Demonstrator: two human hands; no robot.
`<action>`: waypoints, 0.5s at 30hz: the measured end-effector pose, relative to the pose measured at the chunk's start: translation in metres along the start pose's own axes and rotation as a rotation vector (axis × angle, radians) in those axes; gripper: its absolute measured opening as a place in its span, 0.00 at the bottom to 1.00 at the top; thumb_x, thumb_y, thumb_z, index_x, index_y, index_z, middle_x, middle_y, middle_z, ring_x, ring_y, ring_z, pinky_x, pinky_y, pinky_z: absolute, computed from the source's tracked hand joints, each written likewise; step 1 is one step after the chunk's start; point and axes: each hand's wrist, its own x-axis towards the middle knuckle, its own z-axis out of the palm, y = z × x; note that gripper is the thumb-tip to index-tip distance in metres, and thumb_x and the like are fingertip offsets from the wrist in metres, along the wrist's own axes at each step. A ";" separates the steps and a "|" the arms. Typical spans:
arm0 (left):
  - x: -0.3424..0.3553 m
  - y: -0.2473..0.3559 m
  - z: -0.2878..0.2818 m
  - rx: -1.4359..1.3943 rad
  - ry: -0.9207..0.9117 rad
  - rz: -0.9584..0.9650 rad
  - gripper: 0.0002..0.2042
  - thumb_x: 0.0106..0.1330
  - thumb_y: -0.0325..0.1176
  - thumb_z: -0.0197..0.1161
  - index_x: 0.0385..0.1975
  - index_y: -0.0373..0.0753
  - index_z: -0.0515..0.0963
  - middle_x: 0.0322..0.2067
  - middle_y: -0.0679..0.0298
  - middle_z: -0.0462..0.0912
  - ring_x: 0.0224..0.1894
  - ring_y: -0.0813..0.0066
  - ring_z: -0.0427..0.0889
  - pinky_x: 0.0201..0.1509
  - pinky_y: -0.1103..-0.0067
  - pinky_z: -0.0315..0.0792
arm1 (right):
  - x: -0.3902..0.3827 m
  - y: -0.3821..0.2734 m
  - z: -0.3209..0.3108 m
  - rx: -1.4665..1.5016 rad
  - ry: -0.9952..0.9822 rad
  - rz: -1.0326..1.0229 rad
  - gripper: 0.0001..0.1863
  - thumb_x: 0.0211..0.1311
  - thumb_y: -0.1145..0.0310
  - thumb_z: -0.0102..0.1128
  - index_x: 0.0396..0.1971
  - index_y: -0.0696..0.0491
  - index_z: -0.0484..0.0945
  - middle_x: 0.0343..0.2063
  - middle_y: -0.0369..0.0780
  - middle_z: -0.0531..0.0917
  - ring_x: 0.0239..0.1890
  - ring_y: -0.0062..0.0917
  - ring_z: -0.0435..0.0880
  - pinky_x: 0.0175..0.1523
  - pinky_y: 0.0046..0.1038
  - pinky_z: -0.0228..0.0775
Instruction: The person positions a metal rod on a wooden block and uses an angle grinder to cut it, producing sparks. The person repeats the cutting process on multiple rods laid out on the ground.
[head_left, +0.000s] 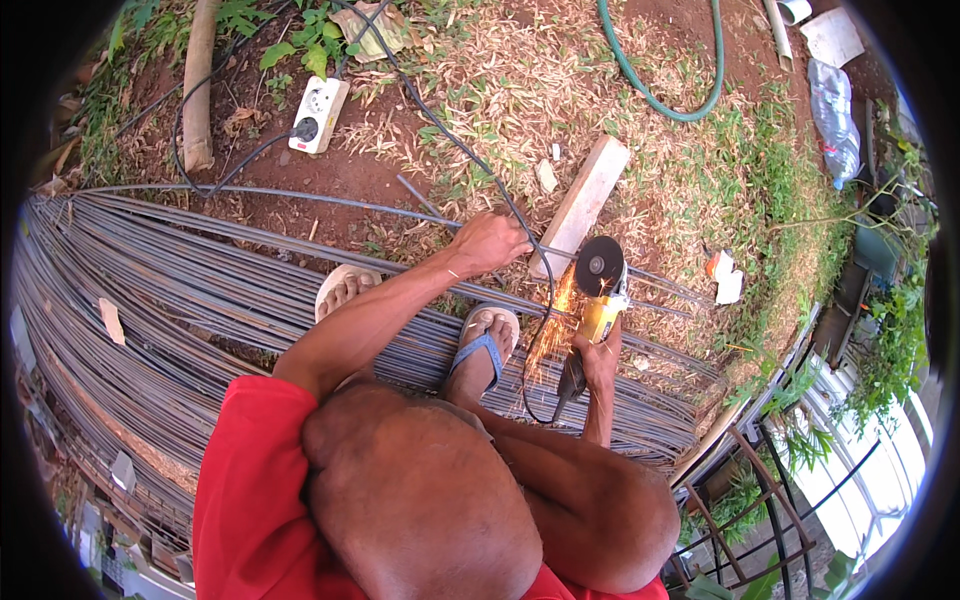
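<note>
My left hand (488, 242) is closed on a thin steel rod (560, 254) that lies across a pale wooden plank (590, 185). My right hand (595, 358) grips a yellow and black angle grinder (600, 317), its dark disc (597, 262) on the rod just right of the plank. Orange sparks (550, 330) spray down and left from the disc. A black cable (470, 162) crosses near my left hand and loops by the grinder. My sandalled feet (485, 345) rest on and beside a wide bundle of long steel rods (150, 290).
A white power strip (315, 130) with a plug lies upper left by a bamboo pole (198, 90). A green hose (665, 100) loops at the top. A plastic bottle (833, 120) lies at the upper right, and a rusty metal frame (755, 510) stands lower right.
</note>
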 end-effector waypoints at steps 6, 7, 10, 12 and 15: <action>-0.001 -0.001 0.002 -0.043 0.029 -0.014 0.14 0.70 0.45 0.66 0.33 0.39 0.87 0.35 0.57 0.88 0.35 0.53 0.90 0.43 0.59 0.85 | -0.001 -0.015 0.003 -0.061 -0.001 0.025 0.33 0.50 0.75 0.72 0.59 0.56 0.71 0.39 0.39 0.84 0.38 0.25 0.83 0.45 0.30 0.78; -0.001 -0.001 0.002 -0.046 0.031 -0.012 0.14 0.71 0.45 0.66 0.33 0.39 0.87 0.34 0.57 0.88 0.35 0.53 0.90 0.43 0.59 0.85 | -0.001 -0.016 0.003 -0.063 0.003 0.051 0.34 0.49 0.74 0.72 0.59 0.56 0.71 0.40 0.39 0.83 0.39 0.25 0.82 0.46 0.30 0.78; -0.001 -0.002 0.003 -0.018 0.024 0.010 0.15 0.72 0.46 0.65 0.35 0.40 0.88 0.35 0.58 0.88 0.35 0.54 0.89 0.41 0.60 0.85 | 0.000 -0.014 0.003 -0.043 -0.001 0.086 0.36 0.46 0.72 0.71 0.59 0.57 0.72 0.41 0.38 0.81 0.40 0.25 0.80 0.48 0.29 0.76; -0.001 -0.004 0.005 -0.006 0.016 0.016 0.15 0.73 0.47 0.65 0.36 0.41 0.88 0.35 0.59 0.88 0.35 0.55 0.89 0.40 0.60 0.85 | 0.000 -0.008 0.002 0.004 -0.022 0.051 0.35 0.46 0.72 0.72 0.59 0.57 0.71 0.40 0.38 0.81 0.39 0.25 0.80 0.47 0.29 0.76; -0.001 -0.005 0.006 -0.010 0.006 0.007 0.15 0.72 0.47 0.65 0.36 0.41 0.88 0.35 0.59 0.88 0.35 0.55 0.89 0.40 0.60 0.85 | 0.001 -0.013 0.001 -0.054 -0.036 0.070 0.35 0.49 0.73 0.70 0.60 0.57 0.71 0.40 0.38 0.81 0.39 0.24 0.80 0.47 0.30 0.76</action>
